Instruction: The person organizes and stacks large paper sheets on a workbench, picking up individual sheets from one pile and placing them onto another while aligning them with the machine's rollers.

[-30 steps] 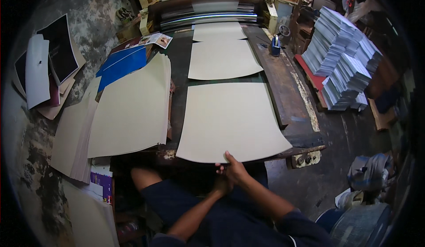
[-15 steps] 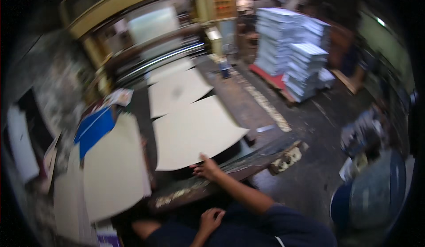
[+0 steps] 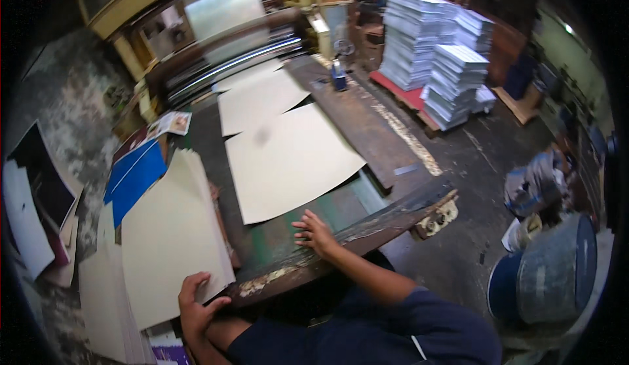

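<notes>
My left hand is at the near corner of a stack of large cream sheets, its thumb and fingers apart. The fingertips lie over the top sheet's edge; whether they press on it I cannot tell. My right hand is open and empty above the near end of the machine's feed table, fingers spread. Just beyond it, apart from the fingers, a cream sheet lies flat on the table. Further up, another cream sheet lies ahead of it, leading toward the shiny rollers.
Blue sheets lie behind the cream stack. Tall piles of white paper stand on a red-topped pallet at the far right. A blue-grey drum stands at the near right. Loose boards lean at the left wall.
The sheets on the table have shifted away, toward the rollers, baring more of the near table. My left hand has moved from my lap to the stack's corner. My right hand is no longer by the sheet's edge.
</notes>
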The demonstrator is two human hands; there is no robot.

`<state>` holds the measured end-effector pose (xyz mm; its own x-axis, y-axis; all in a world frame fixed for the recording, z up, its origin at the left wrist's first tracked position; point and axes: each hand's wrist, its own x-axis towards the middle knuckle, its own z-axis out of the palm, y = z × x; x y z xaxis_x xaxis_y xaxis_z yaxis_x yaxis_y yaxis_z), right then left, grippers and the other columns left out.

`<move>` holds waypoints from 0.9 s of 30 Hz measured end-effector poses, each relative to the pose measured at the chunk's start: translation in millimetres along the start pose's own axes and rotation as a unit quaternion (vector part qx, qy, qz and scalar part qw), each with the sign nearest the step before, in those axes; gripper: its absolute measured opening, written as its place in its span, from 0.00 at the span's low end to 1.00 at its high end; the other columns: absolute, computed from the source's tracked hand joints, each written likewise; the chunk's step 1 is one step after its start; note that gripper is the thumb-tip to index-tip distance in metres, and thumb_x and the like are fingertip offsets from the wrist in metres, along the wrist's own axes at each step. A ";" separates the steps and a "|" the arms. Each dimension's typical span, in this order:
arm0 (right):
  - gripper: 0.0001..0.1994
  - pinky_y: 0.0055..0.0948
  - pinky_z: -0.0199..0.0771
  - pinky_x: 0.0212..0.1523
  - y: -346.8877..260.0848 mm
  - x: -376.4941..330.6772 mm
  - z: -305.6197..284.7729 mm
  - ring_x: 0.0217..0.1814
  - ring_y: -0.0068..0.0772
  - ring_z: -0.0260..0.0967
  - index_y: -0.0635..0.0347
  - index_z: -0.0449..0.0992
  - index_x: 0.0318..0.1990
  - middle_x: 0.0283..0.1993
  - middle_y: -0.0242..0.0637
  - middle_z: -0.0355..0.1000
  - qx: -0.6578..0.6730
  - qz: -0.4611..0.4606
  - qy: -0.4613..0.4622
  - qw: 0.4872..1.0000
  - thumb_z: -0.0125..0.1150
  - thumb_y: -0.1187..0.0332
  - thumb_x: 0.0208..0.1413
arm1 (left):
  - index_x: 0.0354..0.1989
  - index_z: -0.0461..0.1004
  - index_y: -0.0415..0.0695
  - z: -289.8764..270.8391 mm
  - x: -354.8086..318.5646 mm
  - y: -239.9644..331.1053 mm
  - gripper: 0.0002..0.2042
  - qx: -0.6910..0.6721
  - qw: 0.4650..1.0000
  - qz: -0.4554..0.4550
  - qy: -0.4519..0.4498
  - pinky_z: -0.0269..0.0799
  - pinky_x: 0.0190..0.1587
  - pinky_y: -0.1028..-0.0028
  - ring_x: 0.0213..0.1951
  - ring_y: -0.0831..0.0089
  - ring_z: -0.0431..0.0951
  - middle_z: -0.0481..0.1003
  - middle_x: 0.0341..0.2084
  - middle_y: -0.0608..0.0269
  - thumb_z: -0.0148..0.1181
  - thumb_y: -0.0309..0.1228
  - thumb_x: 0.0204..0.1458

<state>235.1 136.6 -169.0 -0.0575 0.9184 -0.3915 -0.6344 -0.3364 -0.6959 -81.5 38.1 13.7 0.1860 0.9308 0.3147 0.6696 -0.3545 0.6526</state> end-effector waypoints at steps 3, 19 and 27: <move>0.29 0.30 0.77 0.43 6.9 -18.1 -11.2 0.41 0.29 0.71 0.58 0.52 0.70 0.49 0.42 0.72 -0.043 0.013 -0.044 0.998 0.48 0.57 0.66 | 0.42 0.75 0.36 7.6 -12.6 -37.2 0.19 -0.121 0.986 -0.110 0.025 0.70 0.53 0.68 0.47 0.65 0.76 0.76 0.43 0.56 0.74 0.28 0.41; 0.23 0.30 0.75 0.40 10.0 -44.3 5.3 0.37 0.23 0.69 0.61 0.64 0.63 0.44 0.38 0.73 -0.047 0.071 -0.071 0.994 0.47 0.57 0.66 | 0.44 0.72 0.37 1.8 -13.3 -25.9 0.09 -0.109 0.968 -0.187 0.129 0.64 0.35 0.80 0.28 0.83 0.67 0.73 0.23 0.64 0.50 0.30 0.64; 0.24 0.29 0.76 0.40 -1.0 -50.4 7.4 0.36 0.24 0.70 0.63 0.64 0.63 0.43 0.38 0.72 -0.047 0.051 -0.079 0.994 0.48 0.57 0.66 | 0.54 0.63 0.35 34.1 -15.5 -2.4 0.15 0.007 0.949 -0.058 0.310 0.75 0.43 0.72 0.39 0.68 0.79 0.74 0.43 0.46 0.53 0.22 0.59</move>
<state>232.9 92.2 -144.2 -0.2432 0.8976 -0.3676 -0.5447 -0.4400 -0.7139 -61.5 27.6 -16.2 -0.3445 0.7309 0.5891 0.6703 -0.2478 0.6995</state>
